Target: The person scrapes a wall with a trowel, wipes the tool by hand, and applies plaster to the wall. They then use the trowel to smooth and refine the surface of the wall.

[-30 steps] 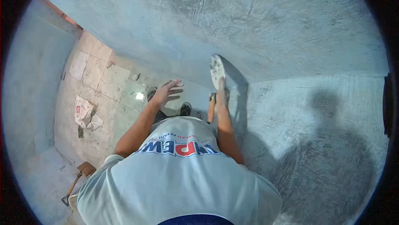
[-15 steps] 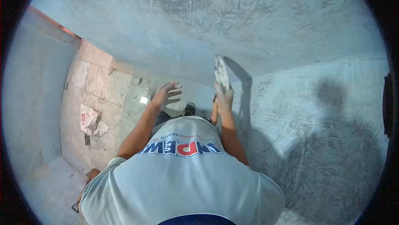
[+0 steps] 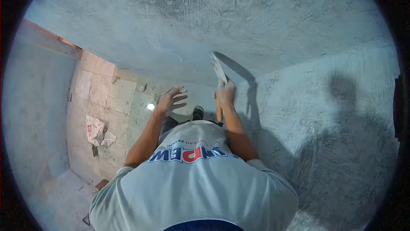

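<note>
My right hand point(image 3: 226, 91) grips a plastering trowel point(image 3: 218, 66) by its wooden handle, which pokes down below the fist. The grey, mortar-smeared blade is raised on edge against the rough cement wall point(image 3: 239, 22) near a corner. My left hand point(image 3: 171, 98) hangs in the air with fingers spread, holding nothing, above the tiled floor point(image 3: 115, 94). My white shirt fills the lower middle of the view.
A second plastered wall point(image 3: 333, 116) stands to the right, with shadows on it. A crumpled paper bag point(image 3: 97, 130) lies on the floor tiles at left. Small debris dots the tiles near the wall base. A ledge runs along the left side.
My right hand has lifted slightly and turned the trowel so the blade now shows edge-on. The left hand stays spread in about the same place. The view has shifted a little.
</note>
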The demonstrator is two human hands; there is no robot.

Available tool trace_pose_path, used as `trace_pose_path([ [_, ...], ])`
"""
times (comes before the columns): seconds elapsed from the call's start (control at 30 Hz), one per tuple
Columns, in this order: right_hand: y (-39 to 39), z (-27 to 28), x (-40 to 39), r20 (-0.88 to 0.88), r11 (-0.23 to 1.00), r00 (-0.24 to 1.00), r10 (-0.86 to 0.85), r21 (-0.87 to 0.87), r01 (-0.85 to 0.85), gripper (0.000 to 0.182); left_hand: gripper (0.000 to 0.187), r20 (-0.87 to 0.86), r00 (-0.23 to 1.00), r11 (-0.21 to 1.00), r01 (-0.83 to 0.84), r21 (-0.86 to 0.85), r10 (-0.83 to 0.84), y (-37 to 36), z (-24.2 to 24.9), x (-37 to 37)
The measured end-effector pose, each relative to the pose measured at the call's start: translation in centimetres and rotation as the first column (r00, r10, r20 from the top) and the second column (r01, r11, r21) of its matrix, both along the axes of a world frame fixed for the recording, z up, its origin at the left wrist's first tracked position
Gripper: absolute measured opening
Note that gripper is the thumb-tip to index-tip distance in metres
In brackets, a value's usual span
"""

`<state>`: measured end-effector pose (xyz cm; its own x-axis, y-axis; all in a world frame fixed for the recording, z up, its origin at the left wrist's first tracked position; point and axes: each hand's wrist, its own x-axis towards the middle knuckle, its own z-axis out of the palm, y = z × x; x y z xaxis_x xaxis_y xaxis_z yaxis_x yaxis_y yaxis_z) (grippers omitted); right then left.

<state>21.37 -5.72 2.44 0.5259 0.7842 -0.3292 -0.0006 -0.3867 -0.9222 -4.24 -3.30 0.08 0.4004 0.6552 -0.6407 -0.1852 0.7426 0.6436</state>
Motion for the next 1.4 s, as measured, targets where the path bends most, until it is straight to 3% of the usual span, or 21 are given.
trace_pose_path([
  [0.03,-1.3,-1.4,1.1,-0.011,0.998,0.999,-0.039,0.043,0.040,0.030,0.068,0.008,1.000,1.000,-0.015,0.001,0.015,0.3,0.1,-0.1],
  [0.13,-3.9,2.8,2.5,0.050,0.994,0.999,0.016,-0.108,-0.011,0.025,0.065,-0.017,0.998,0.998,-0.064,-0.006,0.064,-0.2,0.3,-0.8],
  [0.23,1.7,-0.1,2.4,-0.042,0.999,0.999,0.002,-0.050,-0.004,0.038,0.061,-0.002,0.998,0.997,-0.070,-0.019,0.070,-0.3,0.2,-0.9],
  [0.33,3.2,0.2,-0.2,0.015,0.987,0.990,0.140,-0.082,-0.139,0.042,0.057,0.002,1.000,1.000,-0.021,0.010,0.021,0.6,0.0,0.3],
  [0.43,-1.1,-0.7,0.5,-0.059,1.000,0.998,-0.004,0.016,0.005,0.046,0.054,0.017,1.000,0.998,0.021,0.062,-0.022,1.4,1.6,2.2],
  [0.53,-4.7,2.2,1.7,-0.021,0.997,1.000,-0.017,-0.078,0.015,0.035,0.053,0.015,1.000,0.997,0.023,0.077,-0.025,1.5,2.1,2.9],
  [0.63,-0.8,0.1,1.6,-0.103,0.999,0.994,-0.031,0.042,0.035,0.055,0.060,-0.004,0.997,0.990,0.072,0.125,-0.072,1.6,2.6,3.5],
  [0.67,2.2,0.7,0.9,-0.030,1.000,0.999,0.010,0.002,-0.010,0.053,0.064,-0.015,0.996,0.986,0.094,0.141,-0.093,1.5,2.9,4.0],
  [0.77,1.5,-0.3,-0.7,-0.006,0.996,1.000,0.006,-0.094,-0.007,0.049,0.070,-0.034,0.985,0.959,0.172,0.224,-0.169,2.0,2.5,5.4],
  [0.8,0.2,0.1,-0.5,-0.117,1.000,0.993,-0.013,0.018,0.015,0.039,0.071,-0.039,0.983,0.953,0.181,0.244,-0.177,2.1,2.7,6.0],
  [0.9,-3.7,-1.1,1.9,-0.055,0.990,0.990,-0.128,-0.069,0.124,0.038,0.072,-0.030,0.968,0.928,0.249,0.278,-0.251,2.5,3.1,6.6],
  [1.0,-4.1,1.8,2.1,-0.051,0.995,0.994,-0.098,-0.025,0.097,0.037,0.078,-0.080,0.930,0.883,0.366,0.294,-0.359,1.8,4.2,6.9],
  [1.07,0.2,2.2,0.6,-0.051,0.998,0.997,-0.057,-0.025,0.055,0.036,0.081,-0.063,0.928,0.875,0.368,0.316,-0.368,1.9,3.9,7.2],
  [1.1,3.6,-2.7,0.5,0.085,0.999,0.996,0.037,-0.013,-0.036,0.034,0.082,-0.051,0.926,0.871,0.371,0.321,-0.375,1.5,3.8,7.6],
  [1.17,5.2,-7.7,-0.8,0.033,0.996,0.999,0.043,0.071,-0.045,0.036,0.083,-0.001,0.936,0.889,0.334,0.313,-0.351,1.5,3.8,8.4],
  [1.23,3.7,-7.3,-2.3,-0.349,0.966,0.932,-0.095,0.195,0.172,0.043,0.084,0.005,0.942,0.891,0.315,0.328,-0.335,2.6,4.3,8.3],
  [1.27,1.6,-0.2,-2.9,-0.192,0.996,0.980,-0.051,0.065,0.065,0.044,0.084,-0.004,0.946,0.890,0.307,0.337,-0.325,2.6,4.8,8.1],
  [1.33,-1.5,1.7,-1.0,-0.082,0.998,0.995,-0.061,-0.041,0.058,0.043,0.083,-0.014,0.947,0.891,0.308,0.334,-0.322,2.5,4.8,7.3],
  [1.4,-2.5,1.6,0.2,-0.069,0.996,0.994,-0.089,-0.024,0.088,0.042,0.083,-0.040,0.933,0.880,0.350,0.321,-0.356,2.3,4.4,6.1],
])
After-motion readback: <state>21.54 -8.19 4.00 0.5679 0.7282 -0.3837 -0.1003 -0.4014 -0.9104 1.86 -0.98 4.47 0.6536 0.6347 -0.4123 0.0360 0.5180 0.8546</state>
